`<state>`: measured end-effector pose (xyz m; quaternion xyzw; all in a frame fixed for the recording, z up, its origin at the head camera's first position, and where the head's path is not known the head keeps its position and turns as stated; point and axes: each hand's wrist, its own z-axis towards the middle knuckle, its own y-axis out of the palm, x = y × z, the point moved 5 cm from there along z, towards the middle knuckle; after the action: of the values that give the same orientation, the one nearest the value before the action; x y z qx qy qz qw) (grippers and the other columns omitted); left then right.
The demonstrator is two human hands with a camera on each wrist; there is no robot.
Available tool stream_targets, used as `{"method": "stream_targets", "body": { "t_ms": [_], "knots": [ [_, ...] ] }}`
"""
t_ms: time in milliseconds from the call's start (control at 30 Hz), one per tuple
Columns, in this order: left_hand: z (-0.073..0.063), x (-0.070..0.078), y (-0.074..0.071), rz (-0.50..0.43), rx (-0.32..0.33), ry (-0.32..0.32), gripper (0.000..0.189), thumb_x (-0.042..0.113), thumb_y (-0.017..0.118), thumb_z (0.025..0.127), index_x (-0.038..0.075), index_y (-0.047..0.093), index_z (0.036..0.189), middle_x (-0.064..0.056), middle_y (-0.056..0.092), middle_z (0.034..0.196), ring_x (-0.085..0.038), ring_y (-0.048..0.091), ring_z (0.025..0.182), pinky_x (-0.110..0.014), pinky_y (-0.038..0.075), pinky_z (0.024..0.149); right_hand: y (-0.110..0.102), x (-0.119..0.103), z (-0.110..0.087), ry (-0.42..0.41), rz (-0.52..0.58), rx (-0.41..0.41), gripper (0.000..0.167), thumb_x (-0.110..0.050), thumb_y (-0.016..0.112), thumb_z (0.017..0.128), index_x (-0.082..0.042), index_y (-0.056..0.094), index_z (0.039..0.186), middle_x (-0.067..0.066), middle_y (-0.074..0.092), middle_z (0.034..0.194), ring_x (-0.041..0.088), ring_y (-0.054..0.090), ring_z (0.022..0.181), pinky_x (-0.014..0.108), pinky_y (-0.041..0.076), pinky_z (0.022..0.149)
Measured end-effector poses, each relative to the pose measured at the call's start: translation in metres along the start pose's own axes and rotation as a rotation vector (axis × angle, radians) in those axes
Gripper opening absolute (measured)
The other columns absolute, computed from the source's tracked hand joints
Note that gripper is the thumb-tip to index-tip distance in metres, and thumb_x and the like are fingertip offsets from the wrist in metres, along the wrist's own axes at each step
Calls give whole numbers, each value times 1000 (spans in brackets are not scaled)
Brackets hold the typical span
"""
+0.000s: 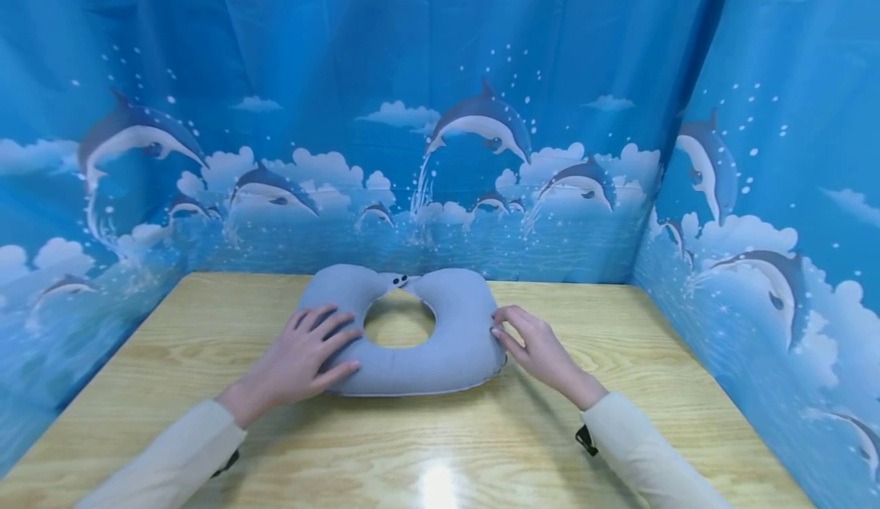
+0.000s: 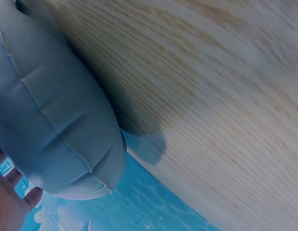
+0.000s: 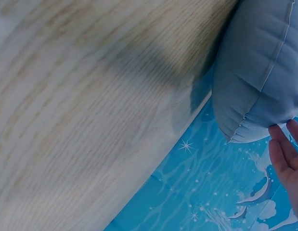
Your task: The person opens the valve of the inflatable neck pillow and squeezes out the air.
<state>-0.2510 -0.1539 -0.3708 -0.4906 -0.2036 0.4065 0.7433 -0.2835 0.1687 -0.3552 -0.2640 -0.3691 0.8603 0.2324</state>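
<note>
A grey-blue U-shaped neck pillow (image 1: 406, 367), plump and inflated, lies on the table with its two ends toward the back. Between those ends sits a small pale strap with black snaps (image 1: 399, 281). My left hand (image 1: 309, 352) rests on the pillow's left arm, fingers spread over the top. At the pillow's right edge, my right hand (image 1: 532, 345) touches the side with its fingertips. In the left wrist view, a seam runs along the pillow's bulging side (image 2: 57, 110). The right wrist view shows fingers (image 3: 278, 154) against the pillow's rounded lower edge.
The light wood-grain table (image 1: 385, 448) ends at the back against a blue curtain (image 1: 330, 111) printed with dolphins and clouds. Another curtain panel (image 1: 777, 211) borders the right side. Light glares off the table near the front.
</note>
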Motion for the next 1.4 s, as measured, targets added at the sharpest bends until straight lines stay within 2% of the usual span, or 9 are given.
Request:
{"method": "stream_targets", "body": {
  "t_ms": [600, 667, 933, 1200, 1400],
  "knots": [
    [0, -1, 2, -1, -9, -9, 51, 59, 46, 87, 26, 56, 125, -2, 51, 132, -30, 38, 127, -56, 31, 101, 1, 7, -1, -28, 69, 23, 10, -5, 62, 85, -9, 59, 93, 5, 64, 100, 19, 61, 98, 32, 52, 79],
    [0, 0, 2, -3, -11, -9, 51, 59, 46, 87, 26, 56, 125, -2, 51, 133, -30, 38, 127, -56, 30, 101, 1, 8, -1, -22, 74, 17, 10, -5, 61, 85, -10, 59, 93, 5, 64, 100, 20, 61, 98, 32, 52, 79],
    [-1, -1, 2, -18, -25, -19, 51, 58, 47, 87, 25, 56, 125, -2, 51, 133, -30, 38, 127, -56, 30, 100, 0, 14, -1, 96, 146, -8, 10, -8, 57, 87, -10, 62, 96, 2, 68, 97, 18, 64, 92, 30, 53, 76],
    [-2, 1, 4, -8, -40, -10, 50, 56, 47, 87, 25, 56, 125, -2, 52, 132, -31, 40, 126, -56, 32, 99, 4, 17, -2, 117, 232, -49, 9, -11, 54, 89, -9, 60, 96, 6, 67, 101, 21, 64, 93, 30, 53, 78],
    [0, 2, 4, -12, -25, -1, 48, 55, 47, 88, 25, 57, 124, -2, 53, 129, -31, 41, 125, -55, 31, 100, 5, 20, -3, 131, 259, -63, 10, -8, 58, 87, -6, 57, 97, 8, 65, 104, 23, 62, 97, 32, 53, 80]
  ]
}}
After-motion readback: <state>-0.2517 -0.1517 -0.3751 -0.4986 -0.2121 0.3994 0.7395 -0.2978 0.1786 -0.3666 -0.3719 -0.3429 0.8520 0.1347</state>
